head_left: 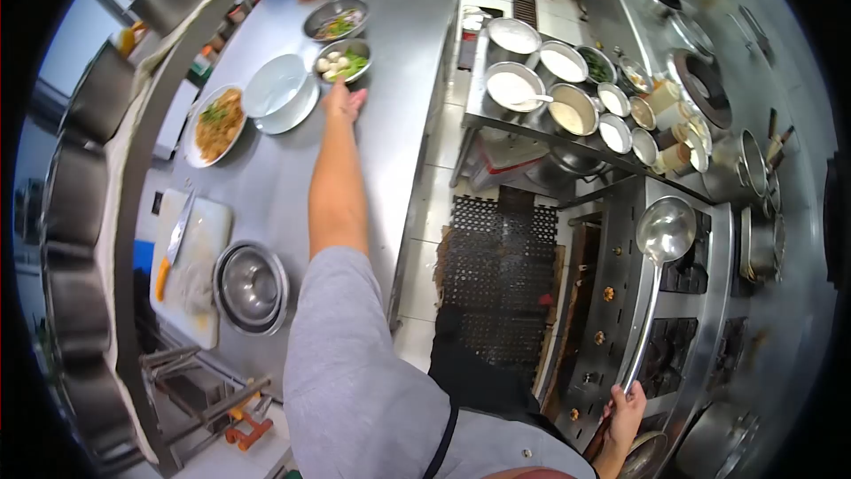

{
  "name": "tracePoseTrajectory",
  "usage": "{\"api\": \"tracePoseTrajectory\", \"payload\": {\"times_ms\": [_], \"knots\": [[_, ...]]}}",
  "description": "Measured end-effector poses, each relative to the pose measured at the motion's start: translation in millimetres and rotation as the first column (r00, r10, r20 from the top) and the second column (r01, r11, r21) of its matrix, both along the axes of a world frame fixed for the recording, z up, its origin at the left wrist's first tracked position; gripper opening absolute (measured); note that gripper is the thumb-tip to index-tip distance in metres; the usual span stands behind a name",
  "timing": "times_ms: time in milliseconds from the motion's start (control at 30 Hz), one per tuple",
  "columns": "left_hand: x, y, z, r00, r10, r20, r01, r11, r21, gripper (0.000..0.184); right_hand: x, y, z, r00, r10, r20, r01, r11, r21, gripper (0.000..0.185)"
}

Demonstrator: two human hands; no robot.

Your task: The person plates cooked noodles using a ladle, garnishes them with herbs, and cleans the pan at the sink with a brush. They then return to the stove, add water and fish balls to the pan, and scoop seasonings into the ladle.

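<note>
My left hand (343, 101) reaches far over the steel counter and grips the near rim of a small metal bowl (368, 66). Pale round pieces and green leaves lie in this bowl. Beyond it sits another metal bowl (312, 29) with chopped food. Close by on the left are a clear bowl (277, 89) on a white plate (306, 114) and an oval plate of noodles (218, 127). Low on the right, my right hand (624, 412) is closed around the handle of a large steel ladle (666, 229), its bowl pointing away over the stove.
A white cutting board (213, 213) carries a knife with an orange handle (163, 279) beside nested metal bowls (282, 288). Across the aisle, a side table (480, 105) holds several seasoning containers. The stove (700, 306) lines the right; a perforated black mat (496, 275) covers the floor.
</note>
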State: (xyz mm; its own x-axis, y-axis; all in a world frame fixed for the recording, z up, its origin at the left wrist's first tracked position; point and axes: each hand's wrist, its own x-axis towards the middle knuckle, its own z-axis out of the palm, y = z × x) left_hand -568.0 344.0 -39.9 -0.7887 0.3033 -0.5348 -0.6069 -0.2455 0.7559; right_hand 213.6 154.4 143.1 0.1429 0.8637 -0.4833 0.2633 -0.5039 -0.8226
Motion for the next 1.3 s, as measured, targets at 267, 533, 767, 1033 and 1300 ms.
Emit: {"api": "tracePoseTrajectory", "payload": {"times_ms": [267,533,767,1033,1300], "knots": [[103,-34,10,0.899,-0.203,-0.388,0.160,0.977,-0.140,0.027,-12,-13,30,0.947,0.033,-0.321,-0.064,0.994,-0.088,0.026],[387,-72,35,0.509,-0.833,-0.218,0.809,0.550,-0.209,0.010,-1,-7,1,0.644,0.349,0.680,-0.645,0.725,0.239,0.042],[554,-81,81,0.251,-0.925,-0.285,0.909,0.326,-0.258,0.007,103,-59,8,0.238,0.230,0.944,-0.716,0.698,0.011,0.037],[675,-87,113,0.069,-0.945,-0.319,0.967,0.142,-0.210,0.007,207,-121,0,0.074,-0.001,0.997,-0.625,0.779,0.047,0.034],[748,-67,151,0.018,-0.857,-0.515,0.978,0.121,-0.167,0.006,234,-147,7,0.125,-0.031,0.992,-0.479,0.873,0.088,0.028]]}}
